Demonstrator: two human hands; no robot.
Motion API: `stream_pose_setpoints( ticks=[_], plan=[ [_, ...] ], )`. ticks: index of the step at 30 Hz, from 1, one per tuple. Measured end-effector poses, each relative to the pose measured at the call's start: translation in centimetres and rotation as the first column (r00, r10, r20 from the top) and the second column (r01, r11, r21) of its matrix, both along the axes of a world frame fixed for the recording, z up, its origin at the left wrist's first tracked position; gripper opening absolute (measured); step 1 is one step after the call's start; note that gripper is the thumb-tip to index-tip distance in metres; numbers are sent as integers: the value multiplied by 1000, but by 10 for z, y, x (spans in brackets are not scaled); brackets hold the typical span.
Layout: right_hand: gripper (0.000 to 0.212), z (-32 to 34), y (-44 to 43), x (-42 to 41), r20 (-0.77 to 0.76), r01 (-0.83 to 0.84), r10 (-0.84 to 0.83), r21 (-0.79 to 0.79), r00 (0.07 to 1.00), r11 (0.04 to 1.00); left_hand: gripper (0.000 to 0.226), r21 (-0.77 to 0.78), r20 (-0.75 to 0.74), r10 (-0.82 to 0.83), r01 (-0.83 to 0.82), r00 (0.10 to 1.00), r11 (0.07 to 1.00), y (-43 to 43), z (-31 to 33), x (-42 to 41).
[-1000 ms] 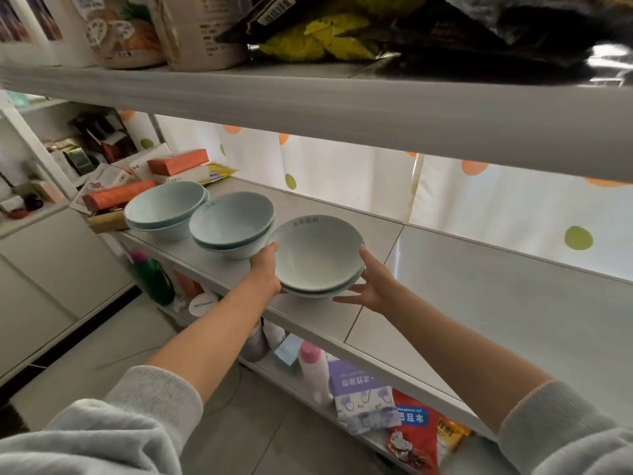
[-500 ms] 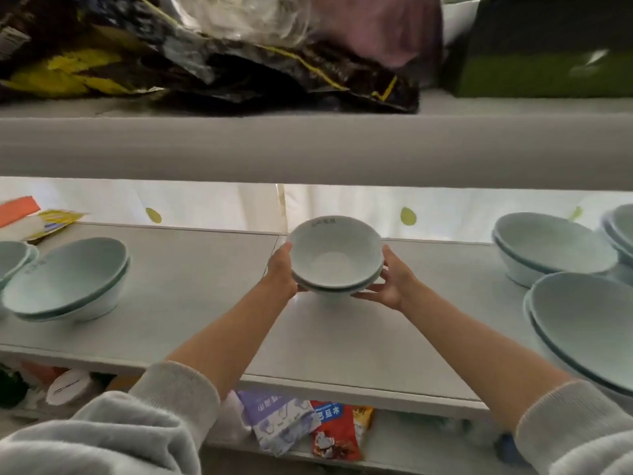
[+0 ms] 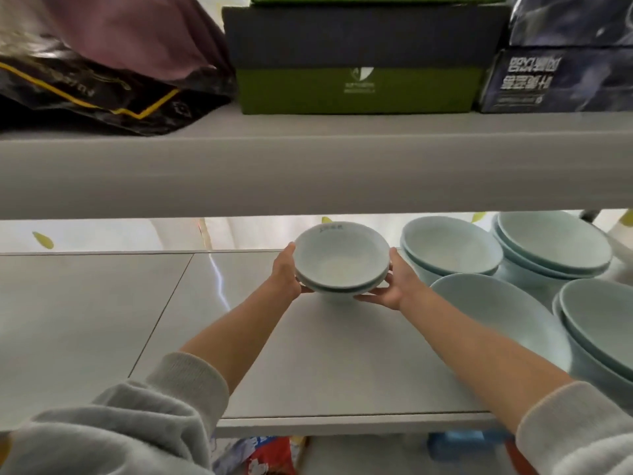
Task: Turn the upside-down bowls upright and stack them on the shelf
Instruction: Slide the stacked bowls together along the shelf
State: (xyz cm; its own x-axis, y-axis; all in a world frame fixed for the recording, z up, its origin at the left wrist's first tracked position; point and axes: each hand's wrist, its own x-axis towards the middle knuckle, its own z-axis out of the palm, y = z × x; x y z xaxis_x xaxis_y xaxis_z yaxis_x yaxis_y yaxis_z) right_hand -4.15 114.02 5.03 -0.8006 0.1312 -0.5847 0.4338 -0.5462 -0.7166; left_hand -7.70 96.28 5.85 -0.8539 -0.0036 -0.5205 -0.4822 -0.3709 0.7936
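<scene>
1. Location. The two nested pale blue-green glazed bowls (image 3: 340,260) stand upright, mouths up, over the middle of the flat grey shelf board (image 3: 308,365), towards its back edge. We cannot tell whether the lower bowl's foot touches the board or hangs just above it.
2. Handling. We judge the pair stiff, brittle and smooth-glazed. It is likely fairly heavy for its size, apt to slip in the fingers, and liable to chip if knocked. The upper bowl sits loose in the lower one, so tilting may shift it.
3. Grip points. We recommend opposite sides, with the thumb at the rims and the fingers under the lower wall, so that both bowls are clamped together.
4. Left hand (image 3: 286,275). It grips the left side with the thumb lying up along the rims. The forearm is extended forward.
5. Right hand (image 3: 394,284). It holds the right side with the fingers reaching beneath the base and the thumb at the rim. It lies just beside the nearest stack of matching bowls (image 3: 450,248), so we advise care in that gap.
</scene>
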Motion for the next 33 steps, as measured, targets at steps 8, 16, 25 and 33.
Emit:
stream_pose_setpoints(
  ticks=[8, 16, 25, 33],
  plan=[
    [56, -2, 15, 0, 8, 30, -30, 5, 1000, 1000, 36, 33, 19, -78, 77, 997, 996, 19, -3, -8],
    [65, -12, 0, 4, 56, 218, -218, 22, 974, 976, 56, -103, 5, -181, 181, 983, 978, 3, -8, -8],
    [84, -35, -101, 28, 135, 432, -423, -48, 896, 900, 65, -207, -53, -127, 113, 991, 972, -97, -9, -3],
    [74, -55, -276, 22, 19, 79, -78, -4, 997, 997, 55, -641, -380, -118, -169, 918, 748, -282, 13, 1]
  ],
)
